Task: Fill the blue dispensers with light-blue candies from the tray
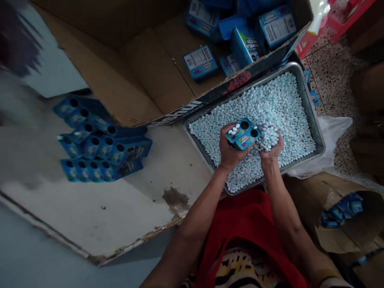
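"Head view: how far along are you?"

"Partway, I'd judge. My left hand (pixel 229 147) is curled firmly around some blue boxes (pixel 246 141), held over the metal tray (pixel 312 110) of pale pellets (pixel 264 96). A few pellets lie on top, but two round holes look dark, so I take those as unfilled."

"And the other?"

"My right hand (pixel 271 154) is bent into a cup, heaped with pellets, just beside those boxes."

"What's done, what's left?"

"More boxes (pixel 102 150) sit grouped on the table (pixel 144 200); most holes look dark, probably waiting. Loose boxes (pixel 201 62) lie in the big carton (pixel 99 72); whether they're filled, I can't tell. The tray holds plenty of pellets."
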Demonstrator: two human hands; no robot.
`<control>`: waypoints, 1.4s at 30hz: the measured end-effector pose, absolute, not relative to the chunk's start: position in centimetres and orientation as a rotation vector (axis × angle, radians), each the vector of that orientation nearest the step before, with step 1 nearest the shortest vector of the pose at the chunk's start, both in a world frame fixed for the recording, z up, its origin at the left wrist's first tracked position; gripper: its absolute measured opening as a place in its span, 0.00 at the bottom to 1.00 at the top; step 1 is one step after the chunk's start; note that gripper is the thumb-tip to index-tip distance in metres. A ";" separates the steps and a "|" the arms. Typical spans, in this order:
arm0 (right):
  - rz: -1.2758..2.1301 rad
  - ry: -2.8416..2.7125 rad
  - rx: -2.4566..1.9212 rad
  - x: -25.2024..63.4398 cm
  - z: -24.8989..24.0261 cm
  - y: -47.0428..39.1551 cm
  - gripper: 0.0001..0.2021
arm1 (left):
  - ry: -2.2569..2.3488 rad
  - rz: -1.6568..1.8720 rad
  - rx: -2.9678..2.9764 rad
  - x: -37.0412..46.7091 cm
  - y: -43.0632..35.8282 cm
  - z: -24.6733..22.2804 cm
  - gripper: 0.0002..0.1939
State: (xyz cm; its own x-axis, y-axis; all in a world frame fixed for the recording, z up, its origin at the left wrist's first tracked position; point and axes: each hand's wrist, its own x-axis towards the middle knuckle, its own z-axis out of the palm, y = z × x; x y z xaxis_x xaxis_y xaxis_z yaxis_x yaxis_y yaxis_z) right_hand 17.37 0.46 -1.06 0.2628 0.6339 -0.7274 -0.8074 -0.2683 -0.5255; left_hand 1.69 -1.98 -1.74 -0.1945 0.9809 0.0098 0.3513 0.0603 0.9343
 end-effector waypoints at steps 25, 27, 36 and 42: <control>1.342 -0.983 -1.175 12.2 10.6 0.4 0.26 | 1.201 0.895 1.702 -7.3 -0.4 1.0 0.36; 1.209 -1.071 -1.308 14.7 8.7 2.3 0.21 | 1.194 0.925 1.653 -7.7 -0.6 0.2 0.34; 0.636 -2.098 -1.613 19.2 -2.8 12.5 0.27 | 1.275 0.879 1.472 -9.0 -3.5 -1.6 0.52; 0.649 -1.884 -1.789 17.4 -2.8 6.2 0.22 | 1.394 0.874 1.663 -7.6 -3.9 -0.1 0.48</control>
State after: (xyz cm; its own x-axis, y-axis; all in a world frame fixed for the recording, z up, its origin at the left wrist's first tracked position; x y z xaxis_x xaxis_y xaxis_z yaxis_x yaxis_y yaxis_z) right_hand 17.36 6.23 -2.84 -0.0487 0.9988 0.0077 0.7820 0.0429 -0.6218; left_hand -7.60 -3.95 -0.05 0.1619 0.9866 0.0218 0.4496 -0.0934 0.8883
